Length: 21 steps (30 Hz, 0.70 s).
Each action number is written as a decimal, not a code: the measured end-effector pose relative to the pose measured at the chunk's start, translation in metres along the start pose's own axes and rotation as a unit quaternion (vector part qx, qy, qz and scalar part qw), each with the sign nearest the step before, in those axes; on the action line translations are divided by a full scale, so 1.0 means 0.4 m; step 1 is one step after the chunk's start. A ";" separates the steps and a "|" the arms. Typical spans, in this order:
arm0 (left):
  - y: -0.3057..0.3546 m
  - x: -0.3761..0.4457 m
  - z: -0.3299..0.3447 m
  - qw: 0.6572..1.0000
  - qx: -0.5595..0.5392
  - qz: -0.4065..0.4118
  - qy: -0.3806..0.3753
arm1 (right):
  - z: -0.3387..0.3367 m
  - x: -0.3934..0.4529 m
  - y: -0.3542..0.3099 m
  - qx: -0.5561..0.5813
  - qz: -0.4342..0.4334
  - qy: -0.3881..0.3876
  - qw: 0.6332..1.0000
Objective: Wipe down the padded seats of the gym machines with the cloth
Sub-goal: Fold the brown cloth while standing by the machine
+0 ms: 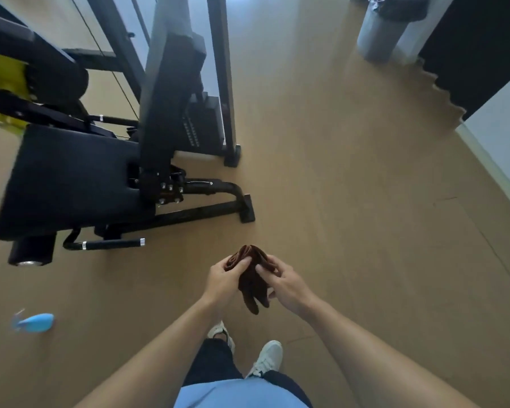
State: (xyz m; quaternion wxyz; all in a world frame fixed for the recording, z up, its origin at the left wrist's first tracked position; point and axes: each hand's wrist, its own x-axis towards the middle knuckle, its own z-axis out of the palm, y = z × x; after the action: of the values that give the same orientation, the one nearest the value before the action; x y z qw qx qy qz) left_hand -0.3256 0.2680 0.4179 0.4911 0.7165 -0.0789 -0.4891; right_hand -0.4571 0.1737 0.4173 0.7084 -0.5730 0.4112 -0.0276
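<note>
Your left hand (225, 277) and right hand (283, 282) both pinch the folded brown cloth (249, 278) at waist height, forearms stretched forward. The machine's black padded seat (65, 178) sits well apart to your left, with open floor (351, 201) ahead and right.

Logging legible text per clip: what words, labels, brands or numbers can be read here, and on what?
None can be read.
Black weight stack of the gym machine: rows of small pale marks, too blurred to read.
Yellow panel on the machine: no legible print.
Blue spray bottle on the floor: motion-blurred.

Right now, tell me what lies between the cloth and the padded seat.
Head view: bare floor, plus the machine's base bars beside the seat; cloth.
</note>
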 end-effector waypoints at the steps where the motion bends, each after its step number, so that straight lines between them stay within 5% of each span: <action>1: -0.008 -0.007 -0.025 1.000 -0.006 -0.005 0.007 | 0.026 -0.001 -0.006 0.031 0.000 0.008 0.999; 7: -0.056 -0.040 -0.189 0.997 -0.029 -0.025 0.061 | 0.147 0.032 -0.035 -0.008 -0.069 0.059 0.996; 15: -0.098 -0.040 -0.456 0.999 0.008 0.042 -0.026 | 0.424 0.131 -0.094 -0.132 -0.084 -0.010 0.988; 21: -0.113 -0.021 -0.658 0.998 -0.048 0.050 -0.012 | 0.622 0.161 -0.157 -0.151 -0.097 -0.005 0.984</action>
State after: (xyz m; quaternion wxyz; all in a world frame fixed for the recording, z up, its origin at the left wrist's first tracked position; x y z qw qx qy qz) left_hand -0.1416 0.4606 0.3983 0.5477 0.6816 -0.0974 -0.4754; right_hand -0.2345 0.3156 0.4355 0.6095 -0.7108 0.3498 -0.0306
